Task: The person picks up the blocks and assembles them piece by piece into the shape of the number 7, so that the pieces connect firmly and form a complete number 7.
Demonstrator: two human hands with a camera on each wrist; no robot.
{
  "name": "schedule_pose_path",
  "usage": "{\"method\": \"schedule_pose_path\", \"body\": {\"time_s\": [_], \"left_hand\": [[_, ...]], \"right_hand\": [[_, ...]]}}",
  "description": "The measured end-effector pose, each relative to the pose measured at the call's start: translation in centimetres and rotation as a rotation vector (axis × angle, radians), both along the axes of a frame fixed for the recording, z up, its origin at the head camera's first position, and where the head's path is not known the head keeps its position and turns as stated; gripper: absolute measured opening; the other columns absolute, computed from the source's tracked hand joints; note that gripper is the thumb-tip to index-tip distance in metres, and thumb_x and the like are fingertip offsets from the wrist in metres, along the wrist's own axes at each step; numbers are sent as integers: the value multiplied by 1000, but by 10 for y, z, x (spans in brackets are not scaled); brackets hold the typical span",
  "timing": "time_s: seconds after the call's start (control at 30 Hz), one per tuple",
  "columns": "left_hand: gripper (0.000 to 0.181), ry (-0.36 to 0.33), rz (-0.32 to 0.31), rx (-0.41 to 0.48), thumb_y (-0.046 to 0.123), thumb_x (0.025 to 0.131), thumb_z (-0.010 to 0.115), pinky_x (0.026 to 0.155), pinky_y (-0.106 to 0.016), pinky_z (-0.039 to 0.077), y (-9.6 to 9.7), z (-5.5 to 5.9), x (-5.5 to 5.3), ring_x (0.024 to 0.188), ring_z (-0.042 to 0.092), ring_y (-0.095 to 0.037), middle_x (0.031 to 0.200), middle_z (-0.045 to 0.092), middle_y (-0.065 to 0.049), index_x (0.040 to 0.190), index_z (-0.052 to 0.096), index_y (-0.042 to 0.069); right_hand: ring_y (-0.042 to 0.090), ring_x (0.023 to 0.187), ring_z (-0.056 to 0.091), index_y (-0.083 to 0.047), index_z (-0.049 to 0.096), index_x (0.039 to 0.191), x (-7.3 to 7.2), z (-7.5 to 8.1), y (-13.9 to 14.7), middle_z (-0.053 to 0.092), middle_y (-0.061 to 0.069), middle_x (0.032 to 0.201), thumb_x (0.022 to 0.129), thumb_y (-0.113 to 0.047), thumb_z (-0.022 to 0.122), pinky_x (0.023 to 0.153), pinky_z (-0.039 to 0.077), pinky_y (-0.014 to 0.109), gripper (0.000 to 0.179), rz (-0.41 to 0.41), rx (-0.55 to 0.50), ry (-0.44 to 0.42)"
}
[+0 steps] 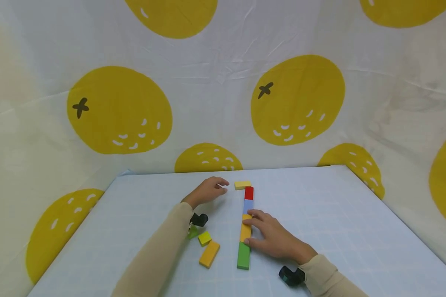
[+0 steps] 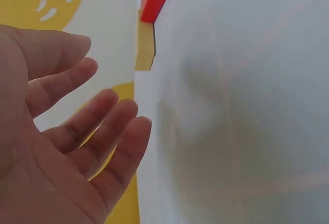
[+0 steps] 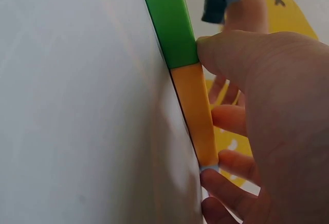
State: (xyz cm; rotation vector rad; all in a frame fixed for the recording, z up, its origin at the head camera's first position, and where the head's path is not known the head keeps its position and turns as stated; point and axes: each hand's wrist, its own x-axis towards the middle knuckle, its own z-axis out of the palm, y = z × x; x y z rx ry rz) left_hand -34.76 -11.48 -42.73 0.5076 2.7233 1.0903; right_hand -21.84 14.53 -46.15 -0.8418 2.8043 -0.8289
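Note:
A straight row lies on the table: a green block (image 1: 243, 256), an orange block (image 1: 245, 233), a light blue block (image 1: 248, 206) and a red block (image 1: 249, 193) at the far end. My right hand (image 1: 273, 236) rests on this row. Its thumb touches near the green-orange seam, and the fingertips touch the orange block and the blue end. A pale yellow block (image 1: 243, 185) sits crosswise beside the red one. To its left hovers my left hand (image 1: 207, 190), fingers loosely bent and apart from every block; the left wrist view shows its empty palm (image 2: 56, 172).
Nearer me, left of the row, lie a loose orange block (image 1: 209, 254), a small yellow block (image 1: 205, 238) and a green piece (image 1: 193, 232), partly hidden by the left sleeve. Behind the table (image 1: 319, 214) hangs a white cloth (image 1: 215, 82) with yellow fruit prints.

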Motion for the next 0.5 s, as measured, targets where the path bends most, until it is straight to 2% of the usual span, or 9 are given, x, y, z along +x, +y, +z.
{"method": "schedule_pose_path", "body": {"time_s": [0.3, 0.5], "left_hand": [[32, 60, -57, 52, 26, 101, 61, 99, -42, 47, -34, -6, 33, 110, 60, -18, 118, 67, 4, 129, 66, 11], [32, 17, -2, 101, 26, 101, 61, 101, -44, 47, -44, -1, 57, 111, 59, -17, 116, 67, 7, 130, 65, 13]], "right_hand": [[32, 139, 37, -25, 59, 140, 0, -5, 1, 36, 1, 156, 91, -60, 63, 106, 36, 61, 59, -9, 10, 19], [31, 138, 37, -25, 59, 139, 0, -4, 1, 36, 2, 156, 92, -59, 62, 106, 37, 61, 58, 9, 1, 31]]}}
